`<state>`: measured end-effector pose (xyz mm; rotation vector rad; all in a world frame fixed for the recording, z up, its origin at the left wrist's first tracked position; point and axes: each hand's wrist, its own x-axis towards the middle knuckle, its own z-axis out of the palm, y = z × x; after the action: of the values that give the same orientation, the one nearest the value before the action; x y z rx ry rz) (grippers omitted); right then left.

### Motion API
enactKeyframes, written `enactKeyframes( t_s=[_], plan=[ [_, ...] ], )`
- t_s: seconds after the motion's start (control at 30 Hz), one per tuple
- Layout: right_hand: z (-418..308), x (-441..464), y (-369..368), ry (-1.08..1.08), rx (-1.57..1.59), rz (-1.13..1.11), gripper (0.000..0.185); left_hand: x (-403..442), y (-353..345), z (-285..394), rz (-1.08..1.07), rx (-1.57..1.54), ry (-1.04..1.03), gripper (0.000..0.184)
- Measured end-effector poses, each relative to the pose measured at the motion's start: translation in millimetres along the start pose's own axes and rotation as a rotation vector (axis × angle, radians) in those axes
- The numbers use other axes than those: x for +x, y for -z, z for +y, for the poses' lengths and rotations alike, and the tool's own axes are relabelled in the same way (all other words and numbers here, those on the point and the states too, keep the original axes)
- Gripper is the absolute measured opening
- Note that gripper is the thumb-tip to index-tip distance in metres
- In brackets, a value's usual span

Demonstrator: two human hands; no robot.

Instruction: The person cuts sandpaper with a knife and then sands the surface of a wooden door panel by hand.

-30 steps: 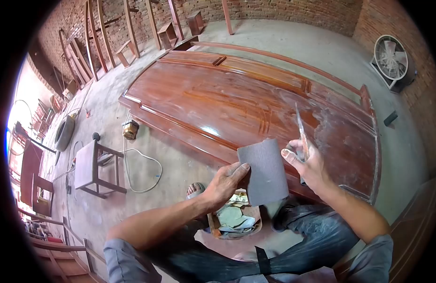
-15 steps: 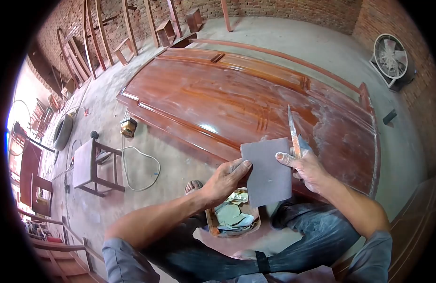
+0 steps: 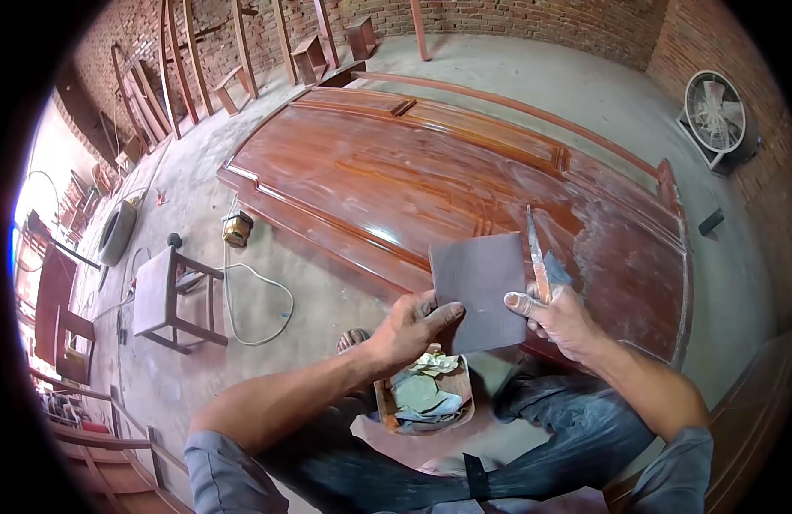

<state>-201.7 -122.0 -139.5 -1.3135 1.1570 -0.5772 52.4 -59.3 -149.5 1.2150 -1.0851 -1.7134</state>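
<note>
A grey, folded sheet that looks like sandpaper (image 3: 479, 293) is held upright in front of me. My left hand (image 3: 410, 330) grips its left edge, thumb on the near face. My right hand (image 3: 567, 321) is closed round the handle of a narrow, paint-stained blade (image 3: 537, 257) pointing up, its fingers at the right edge of the sheet. A bluish piece (image 3: 556, 267) shows behind the blade. Beyond the hands lies a large reddish-brown wooden panel (image 3: 370, 188), with whitish dust on its surface. Below the sheet is a box (image 3: 469, 411) of scraps and papers.
A small stool (image 3: 156, 295) stands at the left, beside a cable (image 3: 289, 308) and a yellow power tool (image 3: 238, 230). A tyre (image 3: 118, 233) lies farther left. A fan (image 3: 713, 116) stands at the back right. Wooden parts (image 3: 242, 51) lean on the brick wall.
The sheet has risen a little and turned to face me. My right hand has come in from the right to the sheet's edge, and the blade now tilts left.
</note>
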Motion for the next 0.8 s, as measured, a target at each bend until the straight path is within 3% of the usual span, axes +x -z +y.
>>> enactKeyframes(
  t_s=[0.13, 0.27, 0.3, 0.4, 0.47, 0.67, 0.8],
  plan=[
    [5, 2, 3, -0.017, -0.037, -0.143, 0.037, 10, 15, -8, -0.042, -0.098, -0.122, 0.024],
    [-15, -6, 1, 0.282, -0.387, -0.049, 0.039, -1, 2, 11, 0.05, -0.197, 0.025, 0.025],
    [-11, -3, 4, 0.173, -0.21, -0.132, 0.039, 1, 10, 7, 0.035, -0.187, -0.004, 0.028],
    [-17, -14, -1, 0.242, -0.022, -0.062, 0.038, 4, 26, 17, 0.159, -0.42, -0.036, 0.029],
    [-18, -24, 1, 0.118, 0.048, -0.143, 0.036, 3, 35, 21, 0.205, -0.508, -0.039, 0.031],
    [-5, -34, -3, -0.067, 0.078, -0.324, 0.037, 0, 35, 24, 0.219, -0.518, -0.021, 0.031],
    [-3, -30, -3, -0.068, 0.095, -0.322, 0.037, -1, 32, 24, 0.201, -0.509, -0.019, 0.031]
  ],
)
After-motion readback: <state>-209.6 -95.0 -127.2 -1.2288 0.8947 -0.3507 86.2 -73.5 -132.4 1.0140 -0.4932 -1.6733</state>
